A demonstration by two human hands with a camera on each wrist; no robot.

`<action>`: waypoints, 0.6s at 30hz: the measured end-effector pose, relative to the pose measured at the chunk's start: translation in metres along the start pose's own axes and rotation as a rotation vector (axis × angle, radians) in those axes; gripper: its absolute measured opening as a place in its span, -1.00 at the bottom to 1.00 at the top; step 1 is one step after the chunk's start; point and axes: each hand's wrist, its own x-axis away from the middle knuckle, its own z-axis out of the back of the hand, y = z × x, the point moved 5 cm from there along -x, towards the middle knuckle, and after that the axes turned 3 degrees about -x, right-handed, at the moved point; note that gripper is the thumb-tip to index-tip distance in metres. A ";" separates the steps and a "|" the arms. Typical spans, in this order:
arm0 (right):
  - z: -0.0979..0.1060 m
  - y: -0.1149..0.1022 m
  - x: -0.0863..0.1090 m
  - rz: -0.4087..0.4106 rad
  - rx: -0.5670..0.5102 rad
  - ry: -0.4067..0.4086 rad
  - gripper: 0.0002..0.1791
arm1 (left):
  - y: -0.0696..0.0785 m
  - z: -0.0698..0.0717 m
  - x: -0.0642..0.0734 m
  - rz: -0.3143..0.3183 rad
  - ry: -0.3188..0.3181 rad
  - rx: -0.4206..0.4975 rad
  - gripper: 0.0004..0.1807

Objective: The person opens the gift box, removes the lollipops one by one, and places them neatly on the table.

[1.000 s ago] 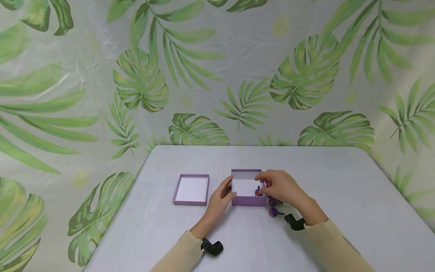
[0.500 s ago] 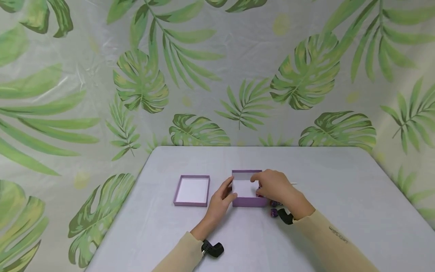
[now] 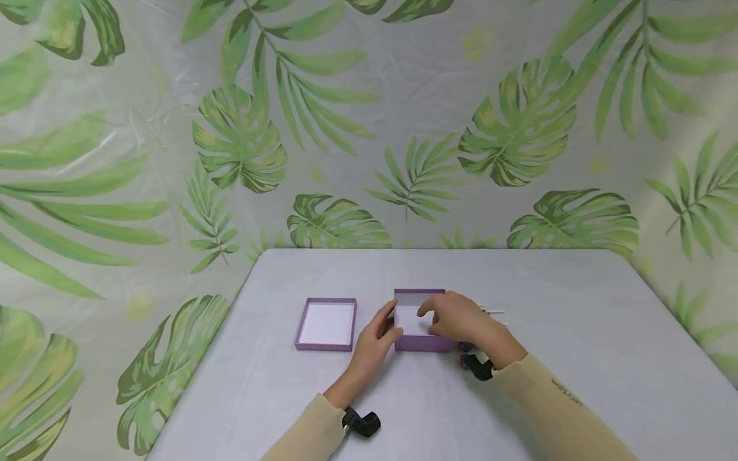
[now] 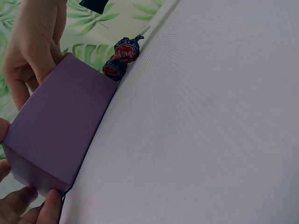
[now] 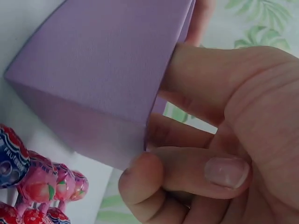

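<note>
A purple box (image 3: pixel 423 344) with a white inside stands without its lid in mid-table. My left hand (image 3: pixel 371 351) holds its left side, thumb at the front corner and fingers along the side wall. My right hand (image 3: pixel 463 321) reaches over the right wall into the box; in the right wrist view the thumb and a finger go behind the purple wall while other fingers curl outside it. I cannot tell whether those hidden fingertips hold anything. Wrapped lollipops lie just right of the box, among them a blue one (image 5: pixel 13 158) and a pink one (image 5: pixel 38 185).
The purple-edged lid (image 3: pixel 324 347) lies inside up, left of the box. White lollipop sticks (image 3: pixel 493 312) show beyond my right wrist. Two dark blue and red lollipops, one of them a lollipop (image 4: pixel 126 49) near the box corner, appear in the left wrist view. A leaf-patterned sheet (image 3: pixel 426 115) hangs behind the table.
My right hand has moved left from the box's right edge to farther inside. The lollipop seen inside the box earlier is now hidden behind it. My left hand has stayed on the box.
</note>
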 end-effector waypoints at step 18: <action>-0.007 -0.002 -0.018 -0.047 0.036 0.035 -0.64 | 0.032 0.004 0.010 0.005 -0.030 0.015 -0.35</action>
